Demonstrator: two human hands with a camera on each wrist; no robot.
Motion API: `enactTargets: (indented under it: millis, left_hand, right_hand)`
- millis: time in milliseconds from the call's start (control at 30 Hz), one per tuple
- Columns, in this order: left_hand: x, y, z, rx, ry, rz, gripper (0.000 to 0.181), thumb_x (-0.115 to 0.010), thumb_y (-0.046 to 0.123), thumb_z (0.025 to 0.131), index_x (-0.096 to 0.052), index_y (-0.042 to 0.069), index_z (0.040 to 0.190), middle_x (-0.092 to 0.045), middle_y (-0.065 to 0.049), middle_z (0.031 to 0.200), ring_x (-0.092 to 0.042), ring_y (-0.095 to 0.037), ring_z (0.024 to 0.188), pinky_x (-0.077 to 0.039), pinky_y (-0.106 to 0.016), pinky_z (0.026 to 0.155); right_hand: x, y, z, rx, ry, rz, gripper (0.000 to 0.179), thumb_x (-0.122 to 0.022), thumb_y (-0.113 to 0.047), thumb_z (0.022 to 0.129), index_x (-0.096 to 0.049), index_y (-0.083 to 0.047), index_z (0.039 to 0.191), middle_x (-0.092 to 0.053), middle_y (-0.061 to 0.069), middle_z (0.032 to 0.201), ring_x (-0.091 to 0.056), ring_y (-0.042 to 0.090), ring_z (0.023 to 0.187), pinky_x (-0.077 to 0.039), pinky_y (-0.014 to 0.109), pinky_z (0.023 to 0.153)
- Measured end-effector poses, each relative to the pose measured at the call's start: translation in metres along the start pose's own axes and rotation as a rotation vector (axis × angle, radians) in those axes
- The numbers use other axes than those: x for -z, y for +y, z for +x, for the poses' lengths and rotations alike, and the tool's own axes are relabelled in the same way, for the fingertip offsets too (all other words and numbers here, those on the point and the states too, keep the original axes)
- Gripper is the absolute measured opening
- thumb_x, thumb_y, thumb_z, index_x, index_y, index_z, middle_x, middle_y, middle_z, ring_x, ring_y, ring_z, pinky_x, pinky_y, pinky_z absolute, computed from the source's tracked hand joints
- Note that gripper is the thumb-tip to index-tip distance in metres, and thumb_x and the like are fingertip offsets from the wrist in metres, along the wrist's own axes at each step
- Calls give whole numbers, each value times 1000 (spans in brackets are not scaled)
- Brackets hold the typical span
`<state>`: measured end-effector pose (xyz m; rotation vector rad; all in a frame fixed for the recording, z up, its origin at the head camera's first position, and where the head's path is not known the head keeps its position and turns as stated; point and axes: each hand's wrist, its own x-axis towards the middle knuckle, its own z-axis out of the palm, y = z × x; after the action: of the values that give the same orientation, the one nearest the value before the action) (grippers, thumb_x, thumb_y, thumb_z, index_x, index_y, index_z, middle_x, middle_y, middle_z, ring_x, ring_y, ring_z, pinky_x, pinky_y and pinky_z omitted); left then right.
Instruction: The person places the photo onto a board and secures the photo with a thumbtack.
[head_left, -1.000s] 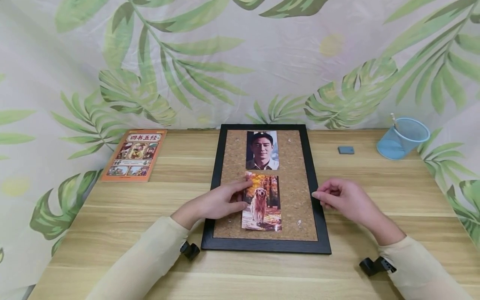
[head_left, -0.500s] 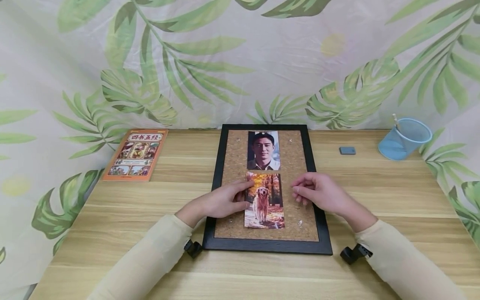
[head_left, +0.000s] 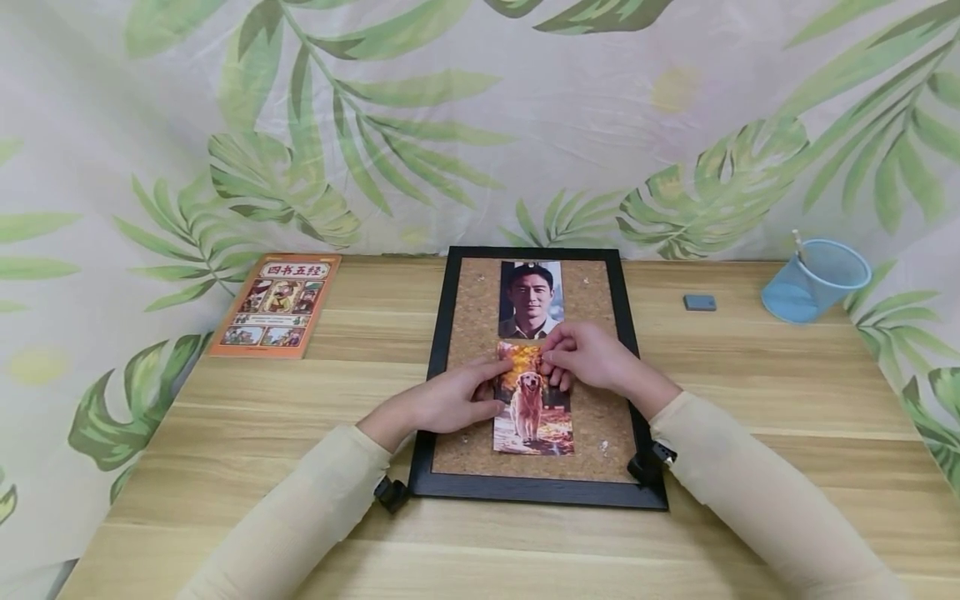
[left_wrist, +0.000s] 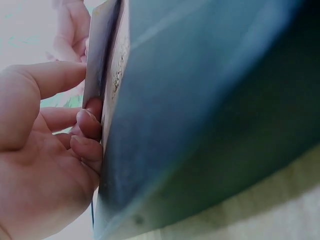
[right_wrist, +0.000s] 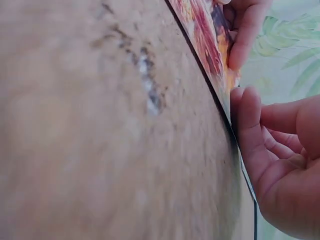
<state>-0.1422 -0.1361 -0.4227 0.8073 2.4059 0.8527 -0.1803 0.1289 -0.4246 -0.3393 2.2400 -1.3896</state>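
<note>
A photo of a golden dog (head_left: 532, 429) lies over the lower half of a black-framed cork board (head_left: 600, 417). My left hand (head_left: 446, 400) grips its left edge: in the left wrist view the thumb side presses the photo's face while curled fingers reach under the edge. Over the photo's upper part, my right hand (head_left: 592, 358) has thumb and index fingertips pinched together around what looks like a small clear pushpin, mostly hidden by the fingers. Directly above is a portrait photo (head_left: 531, 304), with a pale pin at its top edge.
Clear pins (head_left: 603, 447) stick in the cork near its corners. An orange book (head_left: 273, 308) lies left of the board. To the right are a small blue-grey block (head_left: 700, 302) and a blue mesh pen cup (head_left: 813, 283) with a pale stick in it. A leaf-patterned curtain (head_left: 420, 150) stands behind.
My right hand has moved left from the board's right frame, across the cork, to the upper part of the dog photo. The left hand keeps its hold on the left edge.
</note>
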Motion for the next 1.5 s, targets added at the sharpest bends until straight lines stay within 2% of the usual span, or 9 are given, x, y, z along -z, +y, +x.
enactTargets:
  millis: [67, 233, 600, 800, 967, 1033, 1200, 1267, 1500]
  left_hand:
    - [0, 0, 1, 0, -3, 1, 69, -66, 21, 107, -37, 4, 168, -38, -24, 170, -54, -30, 134, -45, -48, 116]
    - [0, 0, 2, -2, -9, 6, 69, -66, 20, 107, -37, 4, 167, -38, -24, 170, -53, -31, 138, -44, -49, 120]
    - [0, 0, 0, -11, -13, 22, 69, -66, 19, 107, -37, 3, 167, -36, -25, 172, -43, -36, 155, -37, -53, 128]
    - [1, 1, -1, -18, -2, 41, 69, -67, 19, 107, -37, 3, 167, -41, -23, 168, -56, -31, 132, -46, -50, 117]
    - [0, 0, 0, -14, -6, 31, 69, -66, 20, 107, -37, 4, 168, -37, -24, 171, -53, -31, 139, -44, -51, 121]
    - [-1, 0, 1, -17, -5, 34, 69, -67, 20, 107, -37, 3, 167, -39, -24, 170, -56, -30, 133, -45, -50, 118]
    - [-2, 2, 3, -27, 6, 53, 69, -68, 19, 106, -40, 2, 166, -55, -18, 146, -58, -18, 101, -49, -39, 98]
    - [-2, 3, 3, -20, 8, 48, 69, -68, 19, 105, -40, 2, 165, -58, -14, 136, -57, -15, 99, -50, -36, 93]
    - [-3, 3, 3, 16, 32, 73, 69, -70, 17, 103, -43, 2, 164, -56, -10, 127, -56, -15, 100, -49, -33, 88]
  right_hand:
    - [-2, 0, 6, -10, 1, -4, 12, -59, -3, 109, -66, 6, 112, -76, 17, 92, -71, 17, 68, -63, 32, 62]
    - [-5, -5, 15, -34, -7, -32, 13, -58, -3, 109, -67, 7, 113, -74, 15, 89, -69, 16, 65, -60, 30, 58]
    - [-6, -20, 30, -125, -48, -77, 14, -55, -1, 109, -67, 6, 108, -72, 10, 80, -66, 14, 61, -57, 27, 55]
    - [-6, -26, 36, -169, -44, -119, 13, -58, -1, 107, -70, 5, 106, -72, 10, 80, -65, 13, 59, -57, 26, 55]
    - [-4, -29, 38, -196, -55, -145, 13, -59, -1, 106, -71, 5, 106, -72, 9, 79, -65, 13, 56, -58, 26, 54]
    - [-3, -29, 37, -201, -61, -147, 13, -59, -2, 106, -70, 5, 107, -71, 8, 78, -65, 12, 55, -57, 26, 53]
    - [0, -25, 34, -213, -62, -143, 11, -60, -4, 107, -68, 4, 109, -69, 7, 73, -62, 12, 51, -54, 26, 48]
    - [1, -25, 33, -226, -54, -157, 10, -62, -6, 107, -67, 2, 109, -67, 6, 70, -61, 13, 49, -52, 26, 46]
    - [1, -21, 32, -278, -17, -202, 15, -65, -17, 109, -65, -2, 110, -61, 3, 59, -59, 13, 45, -49, 28, 43]
